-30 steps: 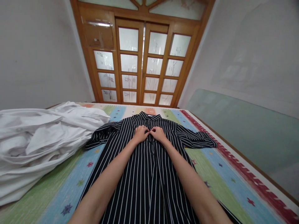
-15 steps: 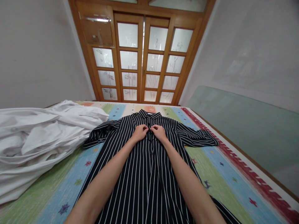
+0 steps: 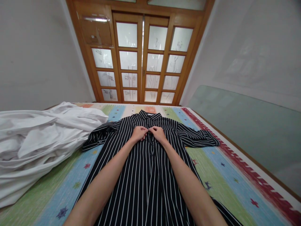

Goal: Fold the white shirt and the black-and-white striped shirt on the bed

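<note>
A black shirt with white stripes point(image 3: 138, 169) lies spread out front side up, its collar point(image 3: 150, 115) at the far end and its sleeves out to both sides. On the front opening, a little below the collar, my left hand point(image 3: 139, 133) pinches the cloth between thumb and fingers. Close against it, my right hand point(image 3: 158, 133) pinches the other edge of the opening. The fingertips of both hands nearly meet. Whether a button sits between them is too small to make out. Below the hands the opening runs down the shirt in loose folds.
Crumpled white cloth point(image 3: 47, 131) is heaped at the left, touching the striped left sleeve. Under everything lies a colourful striped bed cover point(image 3: 223, 172). A pale green headboard-like panel point(image 3: 244, 125) borders the right side. Wooden doors with glass panes point(image 3: 142, 59) stand beyond.
My left hand has turned slightly, its lower fingers now showing curled beneath. Both hands stay at the same place on the shirt's opening. The view has shifted slightly.
</note>
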`<state>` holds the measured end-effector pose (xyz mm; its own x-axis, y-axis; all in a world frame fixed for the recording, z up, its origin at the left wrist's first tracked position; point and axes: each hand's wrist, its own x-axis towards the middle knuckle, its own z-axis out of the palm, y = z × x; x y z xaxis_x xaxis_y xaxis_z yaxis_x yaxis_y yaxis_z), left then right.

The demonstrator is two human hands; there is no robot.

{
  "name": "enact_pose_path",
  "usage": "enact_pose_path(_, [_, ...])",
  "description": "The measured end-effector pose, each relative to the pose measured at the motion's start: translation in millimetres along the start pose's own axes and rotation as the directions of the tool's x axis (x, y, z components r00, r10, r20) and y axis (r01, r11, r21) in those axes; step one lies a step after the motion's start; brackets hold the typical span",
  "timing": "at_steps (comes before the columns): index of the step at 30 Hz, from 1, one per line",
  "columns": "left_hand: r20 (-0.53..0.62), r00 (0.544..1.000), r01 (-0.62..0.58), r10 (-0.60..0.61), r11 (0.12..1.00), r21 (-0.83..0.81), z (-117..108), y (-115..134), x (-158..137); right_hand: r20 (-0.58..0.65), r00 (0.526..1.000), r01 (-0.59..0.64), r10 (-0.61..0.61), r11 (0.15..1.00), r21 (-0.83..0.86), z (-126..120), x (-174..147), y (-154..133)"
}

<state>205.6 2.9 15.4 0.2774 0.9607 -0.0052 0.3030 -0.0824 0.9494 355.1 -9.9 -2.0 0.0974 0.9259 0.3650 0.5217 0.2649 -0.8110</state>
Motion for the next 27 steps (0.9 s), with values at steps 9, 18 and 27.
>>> enact_pose_path(9, [-0.002,1.000,0.020,-0.020,0.986,-0.163,2.3,0.7,-1.1,0.018,1.000,0.003,-0.004,1.000,0.016,-3.8,0.9,-0.2])
enact_pose_path(18, [-0.051,0.998,0.013,-0.024,0.976,-0.217,4.7,-3.9,0.3,0.029,0.999,0.018,-0.020,0.999,0.048,0.2,-1.3,4.5])
enact_pose_path(27, [-0.057,0.998,-0.005,-0.008,0.975,-0.224,5.5,-7.7,4.6,0.032,0.999,0.039,-0.041,0.998,0.047,-1.2,-2.1,4.3])
